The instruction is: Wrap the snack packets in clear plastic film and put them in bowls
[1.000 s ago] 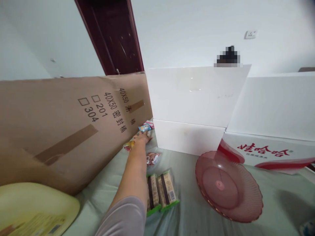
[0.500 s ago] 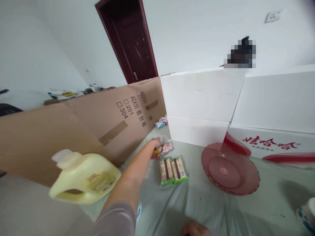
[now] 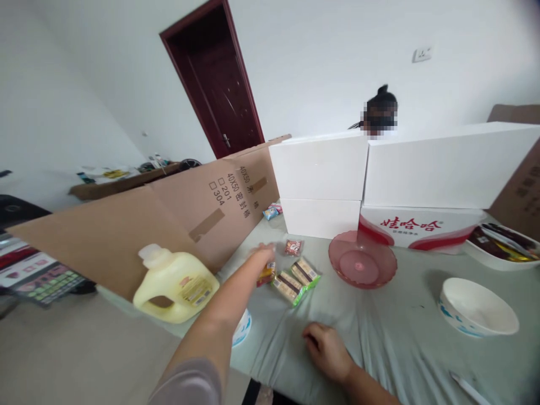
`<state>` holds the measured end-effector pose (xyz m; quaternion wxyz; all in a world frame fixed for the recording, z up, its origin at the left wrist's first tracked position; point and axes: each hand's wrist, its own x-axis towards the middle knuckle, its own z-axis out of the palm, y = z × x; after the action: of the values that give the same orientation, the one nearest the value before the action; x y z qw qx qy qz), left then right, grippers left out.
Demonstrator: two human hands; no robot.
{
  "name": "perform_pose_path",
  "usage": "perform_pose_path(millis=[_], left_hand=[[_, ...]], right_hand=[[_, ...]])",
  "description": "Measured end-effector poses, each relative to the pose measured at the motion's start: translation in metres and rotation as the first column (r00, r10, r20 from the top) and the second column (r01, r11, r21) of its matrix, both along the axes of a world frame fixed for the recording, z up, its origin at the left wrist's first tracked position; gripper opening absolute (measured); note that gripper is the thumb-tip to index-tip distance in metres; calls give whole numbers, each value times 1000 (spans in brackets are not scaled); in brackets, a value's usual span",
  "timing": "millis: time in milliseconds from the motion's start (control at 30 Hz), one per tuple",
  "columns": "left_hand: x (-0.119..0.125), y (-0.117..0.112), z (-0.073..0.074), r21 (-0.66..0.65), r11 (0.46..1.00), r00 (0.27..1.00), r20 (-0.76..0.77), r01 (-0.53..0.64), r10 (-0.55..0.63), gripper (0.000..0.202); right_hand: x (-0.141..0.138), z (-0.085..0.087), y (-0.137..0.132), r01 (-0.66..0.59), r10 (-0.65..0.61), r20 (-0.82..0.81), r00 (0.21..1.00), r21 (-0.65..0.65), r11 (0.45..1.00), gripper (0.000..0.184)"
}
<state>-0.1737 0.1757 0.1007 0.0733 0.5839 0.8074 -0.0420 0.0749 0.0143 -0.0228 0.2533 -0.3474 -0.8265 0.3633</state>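
Here's your left hand (image 3: 265, 256) stretched out over the tabletop (image 3: 405, 326), right at one red-and-yellow packet (image 3: 266, 274) on its six o'clock side; whether the fingers pinch it, you can't tell from this angle. Your right hand (image 3: 327, 349) lies curled into a loose fist on the wrinkled green cloth.

Counting out from the left hand: one small brownish-red packet (image 3: 293, 247) near three o'clock, two flat bars (image 3: 289, 287) in clear, green-ended film towards four, and one glossy blue packet (image 3: 270, 212) at twelve, touching a pink one (image 3: 277, 207).

One dish (image 3: 382, 263), translucent pink with a scalloped rim, sits at one o'clock from your right hand. Two white bowls with blue print: a round, smooth one (image 3: 476, 306) near three o'clock, another (image 3: 242, 329) half hidden behind your left forearm.

Four white boxes (image 3: 320, 169) wall off the far side, stacked two by two; brown cardboard (image 3: 211, 208) borders the left, behind one pale-yellow jug (image 3: 177, 284).

The cloth's near-left edge drops away below that jug. Your widest room to move is the stretch between your right fist and the round bowl.
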Motion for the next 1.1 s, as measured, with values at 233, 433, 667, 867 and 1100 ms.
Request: perform_pose_path(millis=[233, 433, 667, 867, 1100], left_hand=[[107, -42, -30, -19, 983, 983, -7, 183, -184, 68], [160, -93, -51, -17, 935, 933, 68, 354, -353, 87], [215, -188, -82, 159, 790, 739, 284, 592, -611, 85], [234, -233, -77, 330, 873, 114, 913, 358, -392, 72], [229, -224, -78, -29, 960, -371, 919, 277, 135, 69]], right_hand=[[1, 16, -9, -8, 7, 107, 994, 4, 1000, 23], [57, 36, -55, -56, 57, 47, 997, -13, 998, 20], [152, 27, -89, 205, -210, -18, 978, -149, 967, 18], [186, 8, -85, 557, -586, -205, 784, -185, 810, 46], [171, 14, -76, 466, -538, -160, 828, -338, 818, 55]])
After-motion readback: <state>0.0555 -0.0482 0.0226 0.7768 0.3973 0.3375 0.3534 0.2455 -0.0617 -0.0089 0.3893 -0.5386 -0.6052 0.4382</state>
